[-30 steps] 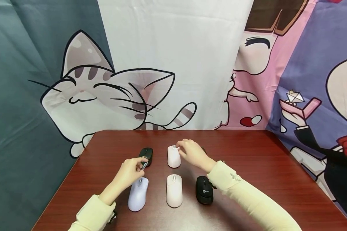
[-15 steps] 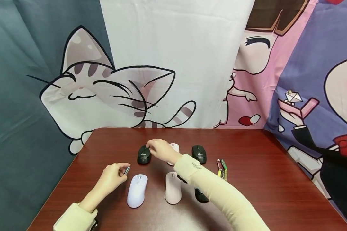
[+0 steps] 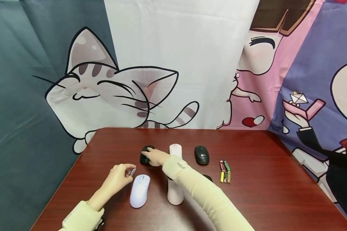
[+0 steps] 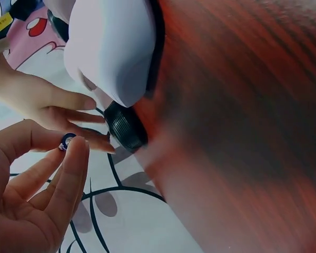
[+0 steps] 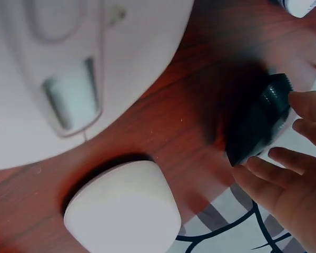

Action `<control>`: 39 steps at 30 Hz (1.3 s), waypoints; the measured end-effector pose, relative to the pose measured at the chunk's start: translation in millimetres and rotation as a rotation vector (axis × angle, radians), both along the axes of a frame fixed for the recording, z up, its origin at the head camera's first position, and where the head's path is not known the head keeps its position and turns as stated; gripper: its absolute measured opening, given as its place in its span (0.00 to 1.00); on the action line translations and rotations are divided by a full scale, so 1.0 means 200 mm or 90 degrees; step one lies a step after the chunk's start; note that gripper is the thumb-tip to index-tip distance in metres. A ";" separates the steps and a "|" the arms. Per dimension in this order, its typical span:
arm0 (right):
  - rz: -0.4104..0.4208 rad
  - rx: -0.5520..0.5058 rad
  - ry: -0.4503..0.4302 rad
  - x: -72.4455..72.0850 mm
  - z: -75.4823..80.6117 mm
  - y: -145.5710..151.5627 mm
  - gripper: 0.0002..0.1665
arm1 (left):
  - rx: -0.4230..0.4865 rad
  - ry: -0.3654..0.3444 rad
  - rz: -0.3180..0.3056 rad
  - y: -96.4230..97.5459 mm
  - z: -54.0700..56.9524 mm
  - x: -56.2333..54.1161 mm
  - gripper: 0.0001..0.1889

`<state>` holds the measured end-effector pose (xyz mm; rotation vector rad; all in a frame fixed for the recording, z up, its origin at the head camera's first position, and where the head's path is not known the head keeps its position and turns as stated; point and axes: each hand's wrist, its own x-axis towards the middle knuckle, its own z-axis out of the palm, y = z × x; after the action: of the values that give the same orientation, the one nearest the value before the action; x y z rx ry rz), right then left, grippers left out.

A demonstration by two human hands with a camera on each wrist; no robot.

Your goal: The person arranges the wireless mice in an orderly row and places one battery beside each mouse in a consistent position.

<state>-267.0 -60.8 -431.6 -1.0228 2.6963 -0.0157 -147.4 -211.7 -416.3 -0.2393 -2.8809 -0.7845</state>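
My left hand [image 3: 118,175] pinches a small battery [image 3: 132,172] between thumb and fingertips; its round end shows a dark blue ring in the left wrist view. At the back left, my right hand [image 3: 156,157] reaches over a black mouse [image 3: 143,158], its fingers fairly straight and touching it. The hand hides part of that mouse. In the right wrist view, the fingertips lie along the side of the black mouse [image 5: 260,118], with the thumb near one end. A pale lavender mouse [image 3: 140,191] lies just right of my left hand.
Under and beside my right sleeve lie a white mouse [image 3: 175,149] and another whitish mouse [image 3: 175,194]. To the right is a black mouse [image 3: 201,155]; the sleeve mostly covers one more [image 3: 208,177]. Several batteries [image 3: 225,172] lie farther right on the table [image 3: 263,192].
My right hand has moved left from the white mouse to the back-left black mouse. My left hand has drawn back from that mouse, still pinching the battery. The batteries at right are uncovered.
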 end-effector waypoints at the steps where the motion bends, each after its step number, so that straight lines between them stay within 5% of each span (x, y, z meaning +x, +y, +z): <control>1: -0.004 0.006 -0.008 0.00 0.00 -0.01 0.30 | 0.002 -0.004 -0.004 0.00 0.00 -0.01 0.18; 11: 0.017 -0.001 0.002 -0.02 0.02 -0.04 0.25 | 0.026 -0.004 0.021 -0.02 0.02 -0.13 0.17; 16: 0.025 -0.006 0.013 -0.03 0.03 -0.05 0.24 | 0.037 -0.004 0.058 -0.06 0.01 -0.27 0.16; 22: 0.032 -0.010 0.009 -0.05 0.04 -0.04 0.23 | 0.072 -0.069 0.100 -0.09 -0.05 -0.46 0.16; 26: 0.022 -0.026 0.008 -0.05 0.04 -0.05 0.23 | 0.030 -0.098 0.116 -0.09 -0.10 -0.56 0.13; 31: 0.012 -0.030 -0.010 -0.05 0.03 -0.07 0.23 | -0.032 -0.111 0.129 -0.07 -0.16 -0.62 0.10; 39: 0.022 -0.026 0.012 -0.07 0.03 -0.06 0.21 | -0.008 -0.135 0.124 0.00 -0.17 -0.70 0.11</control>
<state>-280.7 -72.0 -425.6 -1.0861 2.7053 -0.0548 -286.4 -212.5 -450.9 0.1313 -3.0445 -0.7985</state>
